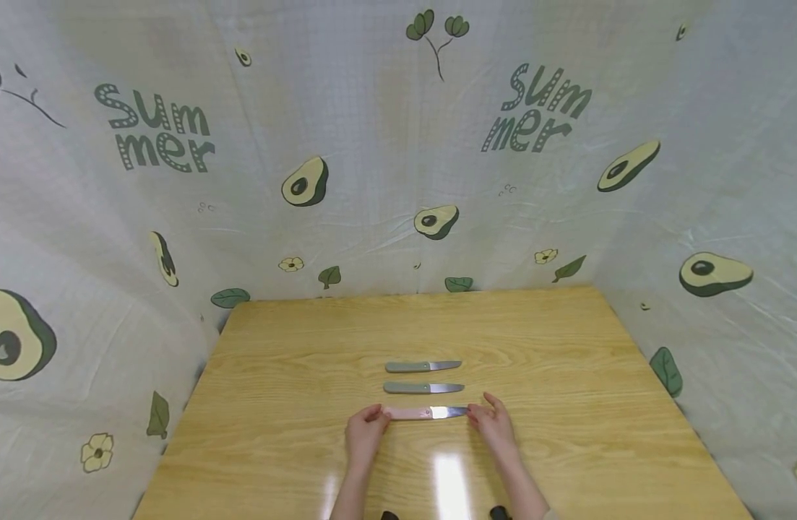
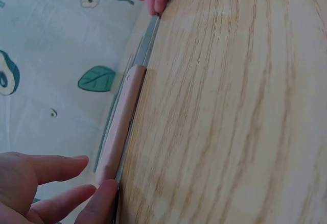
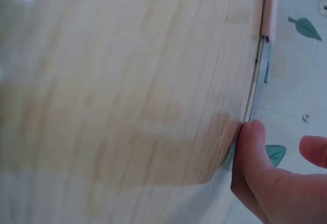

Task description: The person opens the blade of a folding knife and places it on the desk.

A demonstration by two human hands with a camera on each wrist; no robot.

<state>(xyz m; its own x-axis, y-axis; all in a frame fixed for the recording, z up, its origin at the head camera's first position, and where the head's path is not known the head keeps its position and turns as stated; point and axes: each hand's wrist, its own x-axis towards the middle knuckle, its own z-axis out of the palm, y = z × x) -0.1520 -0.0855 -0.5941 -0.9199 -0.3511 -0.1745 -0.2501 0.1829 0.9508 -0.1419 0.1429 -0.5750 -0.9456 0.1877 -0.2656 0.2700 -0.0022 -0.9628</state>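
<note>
A pink-handled knife lies across the wooden table, its blade pointing right. My left hand is at the butt of its handle; in the left wrist view a fingertip touches that end, with the other fingers loosely apart. At the blade's tip is my right hand, fingertips against it and one finger held away. Beyond it lie two grey-green-handled knives, a middle one and a far one, roughly parallel and pointing the same way.
The wooden table has a bright light reflection near its front. Behind and at both sides hangs a pale curtain printed with avocados and leaves. Dark small objects show beside the wrists at the bottom edge.
</note>
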